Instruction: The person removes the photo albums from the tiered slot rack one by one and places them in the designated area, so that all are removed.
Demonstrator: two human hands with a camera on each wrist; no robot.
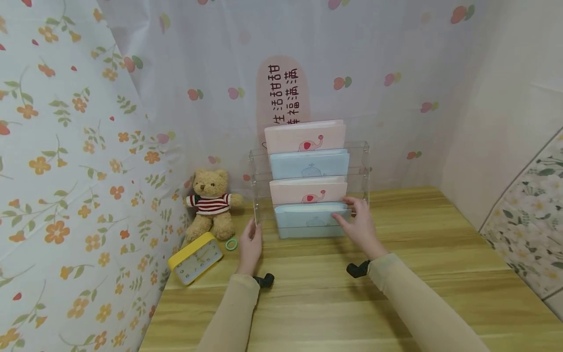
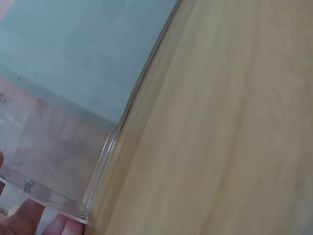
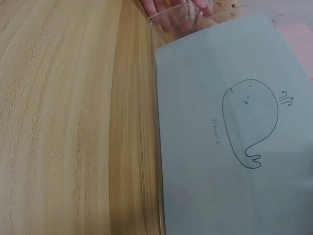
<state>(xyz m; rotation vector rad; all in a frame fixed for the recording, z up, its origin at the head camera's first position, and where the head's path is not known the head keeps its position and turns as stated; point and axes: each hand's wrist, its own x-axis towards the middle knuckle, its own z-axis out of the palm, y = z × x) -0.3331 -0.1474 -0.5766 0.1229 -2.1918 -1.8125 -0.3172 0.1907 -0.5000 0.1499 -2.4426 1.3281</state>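
A wooden table [image 1: 396,293] sits in a corner hung with flowered cloth. At its back stands a clear acrylic tiered rack [image 1: 360,161] with four slots, each holding one booklet: pink elephant booklets in the first and third from the back, blue whale ones in the second and front. The front blue whale booklet [image 1: 308,222] sits low in its slot, seemingly seated. The right hand [image 1: 358,225] pinches its top right edge, fingers curled on it. The left hand [image 1: 249,244] rests with straight fingers against the rack's left front corner, steadying it. The filling looks finished; only letting go seems left. A teddy bear [image 1: 211,205], a yellow clock [image 1: 195,257] and a green ring [image 1: 231,243] lie to the left.
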